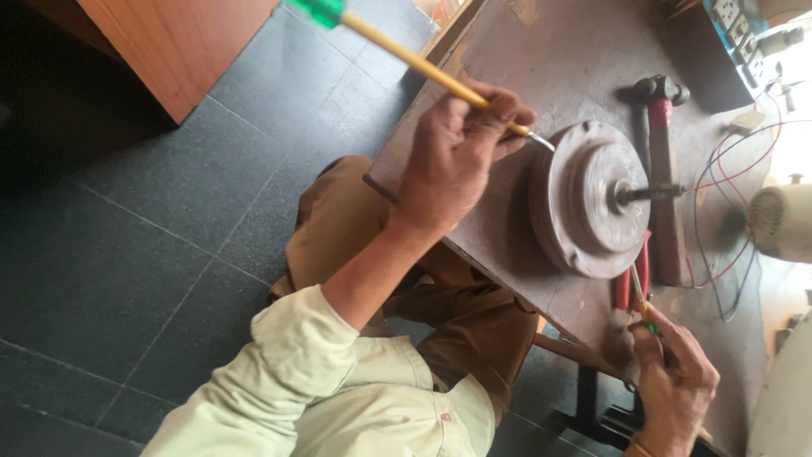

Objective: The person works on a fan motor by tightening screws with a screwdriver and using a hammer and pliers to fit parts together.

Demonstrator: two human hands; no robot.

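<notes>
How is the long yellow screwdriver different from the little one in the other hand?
The yellow screwdriver is long and shows fully, with a green cap; the small screwdriver is short and mostly hidden. The left hand holds the long one at the top edge of the round motor housing; the right hand holds the small one at its lower edge. Both tips touch the housing.

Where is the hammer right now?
The hammer lies on the wooden table, upper right in the head view, just behind the round motor housing, beside the wires.
</notes>
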